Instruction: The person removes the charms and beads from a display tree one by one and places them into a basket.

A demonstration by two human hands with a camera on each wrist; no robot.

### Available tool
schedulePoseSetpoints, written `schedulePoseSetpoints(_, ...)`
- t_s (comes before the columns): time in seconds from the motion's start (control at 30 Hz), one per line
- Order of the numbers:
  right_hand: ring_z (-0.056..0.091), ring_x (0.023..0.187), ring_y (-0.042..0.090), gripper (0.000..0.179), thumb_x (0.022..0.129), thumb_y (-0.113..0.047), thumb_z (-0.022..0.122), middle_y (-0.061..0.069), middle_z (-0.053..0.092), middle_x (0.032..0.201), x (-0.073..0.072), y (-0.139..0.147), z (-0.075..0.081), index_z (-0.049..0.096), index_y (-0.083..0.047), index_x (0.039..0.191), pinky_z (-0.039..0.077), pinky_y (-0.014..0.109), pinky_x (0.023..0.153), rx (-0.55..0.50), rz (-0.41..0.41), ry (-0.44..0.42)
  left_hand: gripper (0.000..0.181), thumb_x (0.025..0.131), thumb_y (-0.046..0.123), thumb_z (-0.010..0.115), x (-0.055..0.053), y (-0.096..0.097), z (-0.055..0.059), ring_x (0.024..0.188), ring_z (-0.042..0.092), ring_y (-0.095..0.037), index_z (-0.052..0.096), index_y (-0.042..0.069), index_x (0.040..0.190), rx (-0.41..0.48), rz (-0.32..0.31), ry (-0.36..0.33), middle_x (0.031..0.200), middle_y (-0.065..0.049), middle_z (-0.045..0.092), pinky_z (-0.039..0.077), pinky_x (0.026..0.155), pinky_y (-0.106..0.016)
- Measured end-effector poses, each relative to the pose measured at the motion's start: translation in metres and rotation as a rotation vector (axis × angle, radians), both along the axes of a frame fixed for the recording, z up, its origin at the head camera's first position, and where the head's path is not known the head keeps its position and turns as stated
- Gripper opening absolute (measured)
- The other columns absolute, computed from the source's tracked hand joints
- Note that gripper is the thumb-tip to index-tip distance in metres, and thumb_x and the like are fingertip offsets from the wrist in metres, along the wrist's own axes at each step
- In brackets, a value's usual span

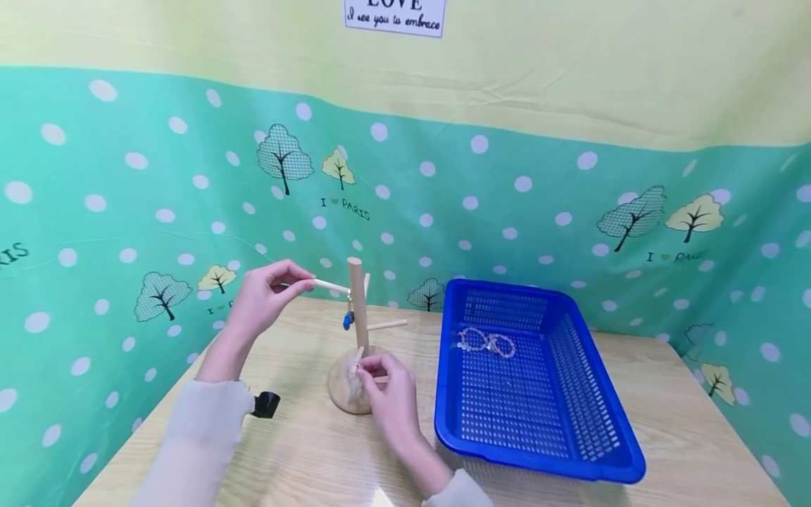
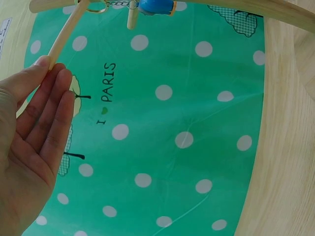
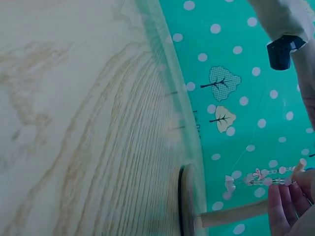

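A wooden stand with a round base and several pegs has its upright post (image 1: 357, 306) on the table. My left hand (image 1: 269, 292) pinches the outer end of an upper peg (image 1: 331, 285). From that peg, close to the post, hangs a keychain with a blue charm (image 1: 348, 320); the charm shows at the top of the left wrist view. Lower down, my right hand (image 1: 389, 394) pinches a beaded bracelet (image 3: 266, 181) at the tip of a front peg (image 3: 299, 166). Clear and pinkish beads dangle past its fingertips, while the palm is partly out of frame.
Right of the stand sits a blue plastic basket (image 1: 538, 458) with two beaded bracelets (image 1: 486, 343) inside. A black device (image 1: 266, 405) shows at the left wrist. Behind the table (image 1: 304, 451) hangs a green and yellow curtain (image 1: 443, 197) printed with trees and dots.
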State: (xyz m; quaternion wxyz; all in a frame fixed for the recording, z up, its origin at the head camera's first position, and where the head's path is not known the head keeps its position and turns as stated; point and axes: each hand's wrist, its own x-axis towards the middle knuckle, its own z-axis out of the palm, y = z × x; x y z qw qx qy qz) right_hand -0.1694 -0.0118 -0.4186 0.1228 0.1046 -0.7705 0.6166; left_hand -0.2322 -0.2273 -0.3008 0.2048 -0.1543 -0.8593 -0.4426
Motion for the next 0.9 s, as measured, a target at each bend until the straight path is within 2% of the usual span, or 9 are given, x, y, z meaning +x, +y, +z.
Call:
schedulePoseSetpoints(0.27,0.069,0.085,0.015,0.005,0.091,-0.008,0.072,0.008,0.075,0.092,0.009,0.005,0.005,0.073,-0.007,0.095,0.058,0.015,0.07,-0.009,0.065,0.019,0.014,0.093,0.019,0.071,-0.003,0.001,-0.001,0.072,0.062,0.003,0.073,0.006,0.1,-0.014,0.001,0.006,0.095,-0.014,0.074,0.052,0.061,-0.015)
schedulePoseSetpoints(0.47,0.07,0.083,0.011,0.005,0.09,-0.008,0.072,0.009,0.075,0.092,0.018,0.013,0.013,0.073,-0.006,0.095,0.06,0.018,0.071,0.01,0.109,0.031,0.015,0.094,0.018,0.071,-0.004,0.002,-0.003,0.072,0.061,0.003,0.073,0.006,0.101,-0.019,0.003,0.001,0.096,-0.015,0.074,0.052,0.061,-0.014)
schedulePoseSetpoints(0.67,0.069,0.084,0.007,0.006,0.091,-0.008,0.071,0.009,0.074,0.093,0.032,0.024,0.029,0.072,-0.007,0.096,0.06,0.019,0.072,0.017,0.168,0.043,0.016,0.094,0.02,0.071,-0.004,0.001,-0.003,0.073,0.062,0.004,0.073,0.006,0.101,-0.028,0.004,-0.005,0.097,-0.015,0.074,0.053,0.062,-0.015)
schedulePoseSetpoints(0.9,0.071,0.084,0.013,0.007,0.091,-0.008,0.071,0.01,0.074,0.093,0.045,0.042,0.058,0.072,-0.005,0.097,0.061,0.021,0.073,0.048,0.201,0.083,0.013,0.093,0.016,0.071,-0.001,-0.001,-0.003,0.072,0.062,0.007,0.073,0.006,0.101,-0.028,0.012,0.023,0.096,-0.016,0.073,0.053,0.061,-0.015)
